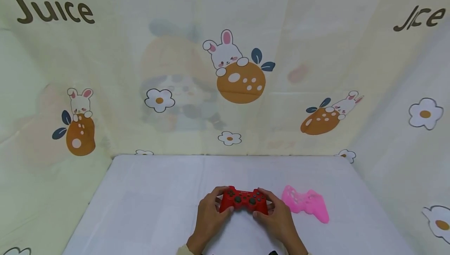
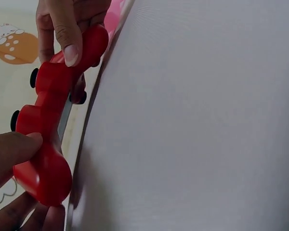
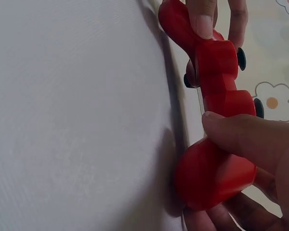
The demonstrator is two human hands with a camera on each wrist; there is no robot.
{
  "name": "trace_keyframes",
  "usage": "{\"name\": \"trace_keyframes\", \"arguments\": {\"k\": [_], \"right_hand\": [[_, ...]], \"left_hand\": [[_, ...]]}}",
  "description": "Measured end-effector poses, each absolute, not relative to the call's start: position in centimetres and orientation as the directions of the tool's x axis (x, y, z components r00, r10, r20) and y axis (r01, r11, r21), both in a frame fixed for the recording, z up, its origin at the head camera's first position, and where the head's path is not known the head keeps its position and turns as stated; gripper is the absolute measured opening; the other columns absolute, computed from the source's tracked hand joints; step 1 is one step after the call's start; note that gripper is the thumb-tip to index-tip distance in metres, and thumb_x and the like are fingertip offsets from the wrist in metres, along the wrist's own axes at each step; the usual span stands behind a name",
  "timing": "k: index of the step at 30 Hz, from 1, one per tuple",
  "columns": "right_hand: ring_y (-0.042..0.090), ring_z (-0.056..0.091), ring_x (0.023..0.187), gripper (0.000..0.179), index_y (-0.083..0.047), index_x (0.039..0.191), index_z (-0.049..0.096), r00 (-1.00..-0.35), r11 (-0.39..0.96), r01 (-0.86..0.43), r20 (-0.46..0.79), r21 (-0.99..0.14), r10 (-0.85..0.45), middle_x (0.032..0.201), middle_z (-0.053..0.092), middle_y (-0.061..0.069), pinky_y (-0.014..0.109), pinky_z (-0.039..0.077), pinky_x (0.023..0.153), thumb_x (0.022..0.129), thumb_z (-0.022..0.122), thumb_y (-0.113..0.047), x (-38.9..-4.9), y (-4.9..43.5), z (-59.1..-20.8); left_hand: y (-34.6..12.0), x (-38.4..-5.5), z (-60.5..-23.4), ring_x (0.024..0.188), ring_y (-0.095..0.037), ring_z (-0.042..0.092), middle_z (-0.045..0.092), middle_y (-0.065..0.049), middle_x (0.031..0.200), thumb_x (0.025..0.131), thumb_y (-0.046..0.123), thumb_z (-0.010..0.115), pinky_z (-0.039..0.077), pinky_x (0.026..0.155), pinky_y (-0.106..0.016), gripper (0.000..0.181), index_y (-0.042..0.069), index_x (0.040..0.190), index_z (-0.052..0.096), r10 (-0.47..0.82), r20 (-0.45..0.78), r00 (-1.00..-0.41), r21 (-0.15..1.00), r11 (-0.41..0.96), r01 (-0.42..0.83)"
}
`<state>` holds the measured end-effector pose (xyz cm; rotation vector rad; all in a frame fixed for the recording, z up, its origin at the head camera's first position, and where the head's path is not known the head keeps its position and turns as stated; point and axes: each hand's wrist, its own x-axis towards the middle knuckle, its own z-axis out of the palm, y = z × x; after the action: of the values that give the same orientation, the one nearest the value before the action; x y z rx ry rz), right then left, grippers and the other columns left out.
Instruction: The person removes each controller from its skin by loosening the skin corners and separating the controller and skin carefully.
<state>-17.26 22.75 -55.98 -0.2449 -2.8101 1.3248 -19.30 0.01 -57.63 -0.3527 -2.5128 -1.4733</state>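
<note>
Both hands hold a red game controller (image 1: 243,200) just over the white table, its face with two dark thumbsticks turned up in the head view. My left hand (image 1: 209,213) grips the left handle, thumb on the near side and fingers curled beneath. On the other handle, my right hand (image 1: 277,215) has the same kind of grip. The right wrist view shows the controller (image 3: 219,96) edge-on, with the right thumb (image 3: 250,137) pressed on its near edge. A pink silicone controller cover (image 1: 306,203) lies on the table, right of the right hand.
The white tabletop (image 1: 151,200) spreads out around the hands. Printed cloth curtains (image 1: 183,63) with bunnies, oranges and flowers rise behind it and along both sides.
</note>
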Motion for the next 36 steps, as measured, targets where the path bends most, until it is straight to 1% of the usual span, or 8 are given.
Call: {"name": "trace_keyframes", "arguments": {"k": [5,10,14,18,21,25,31,36], "right_hand": [[0.015,0.058,0.09,0.078,-0.043,0.138,0.054,-0.985,0.665,0.161,-0.072,-0.729,0.159,0.117,0.068,0.0,0.029,0.046,0.067,0.071,0.09,-0.024,-17.3,22.4,-56.3],[0.015,0.059,0.09,0.08,-0.039,0.14,0.054,-0.988,0.704,0.128,-0.031,-0.699,0.149,0.118,0.068,0.001,0.028,0.048,0.07,0.071,0.09,-0.025,-17.1,22.1,-56.3],[0.016,0.059,0.096,0.076,-0.033,0.141,0.054,-0.988,0.769,0.052,0.078,-0.637,0.132,0.124,0.066,0.001,0.034,0.052,0.077,0.074,0.088,-0.027,-16.6,21.8,-56.0],[0.023,0.054,0.111,0.074,-0.027,0.142,0.054,-0.97,0.847,-0.046,0.227,-0.53,0.089,0.139,0.06,0.006,0.046,0.054,0.087,0.075,0.086,-0.033,-16.1,21.4,-55.1],[0.025,0.051,0.118,0.075,-0.028,0.143,0.053,-0.963,0.872,-0.073,0.26,-0.484,0.064,0.145,0.056,0.006,0.05,0.053,0.091,0.076,0.086,-0.037,-15.9,21.0,-54.4],[0.025,0.049,0.124,0.078,-0.033,0.145,0.049,-0.972,0.878,-0.07,0.231,-0.474,0.047,0.149,0.052,0.004,0.053,0.05,0.096,0.077,0.084,-0.042,-15.7,20.5,-53.5],[0.027,0.046,0.131,0.078,-0.032,0.146,0.05,-0.978,0.888,-0.08,0.206,-0.453,0.017,0.152,0.049,0.004,0.06,0.044,0.1,0.076,0.084,-0.043,-15.6,19.8,-53.1],[0.034,0.043,0.137,0.077,-0.028,0.146,0.051,-0.973,0.92,-0.125,0.226,-0.371,-0.041,0.154,0.046,0.008,0.066,0.042,0.1,0.077,0.082,-0.046,-15.3,19.2,-53.3]], "left_hand": [[-0.1,-19.2,-58.3,0.085,-0.01,0.061,0.071,0.007,0.115,0.075,0.02,0.087,0.05,0.069,-0.023,0.059,0.028,0.129,0.062,0.103,0.277,-0.955,0.826,0.483,0.291],[-0.4,-18.9,-58.3,0.088,-0.011,0.059,0.068,0.008,0.12,0.079,0.026,0.084,0.046,0.07,-0.022,0.061,0.026,0.134,0.058,0.127,0.295,-0.947,0.791,0.524,0.316],[-0.8,-18.3,-57.8,0.096,-0.011,0.056,0.066,0.006,0.122,0.085,0.034,0.077,0.047,0.073,-0.025,0.058,0.024,0.138,0.055,0.129,0.323,-0.938,0.706,0.627,0.329],[-1.4,-17.8,-56.6,0.108,-0.012,0.055,0.065,0.003,0.13,0.088,0.037,0.073,0.052,0.085,-0.034,0.059,0.02,0.141,0.053,0.138,0.404,-0.904,0.591,0.715,0.373],[-2.0,-17.6,-55.5,0.119,-0.016,0.054,0.06,0.0,0.14,0.089,0.037,0.072,0.051,0.093,-0.038,0.062,0.017,0.143,0.05,0.169,0.452,-0.876,0.5,0.766,0.405],[-2.5,-17.3,-54.4,0.129,-0.022,0.05,0.053,-0.004,0.148,0.09,0.04,0.07,0.048,0.097,-0.041,0.068,0.015,0.148,0.045,0.223,0.458,-0.861,0.417,0.801,0.43],[-2.7,-16.8,-53.7,0.146,-0.03,0.035,0.039,-0.01,0.158,0.092,0.047,0.065,0.042,0.107,-0.049,0.075,0.012,0.153,0.039,0.296,0.398,-0.868,0.325,0.84,0.435],[-2.4,-16.4,-53.5,0.152,-0.036,0.021,0.024,-0.013,0.164,0.094,0.054,0.058,0.031,0.116,-0.053,0.079,0.01,0.155,0.034,0.35,0.325,-0.879,0.232,0.871,0.433]]}}
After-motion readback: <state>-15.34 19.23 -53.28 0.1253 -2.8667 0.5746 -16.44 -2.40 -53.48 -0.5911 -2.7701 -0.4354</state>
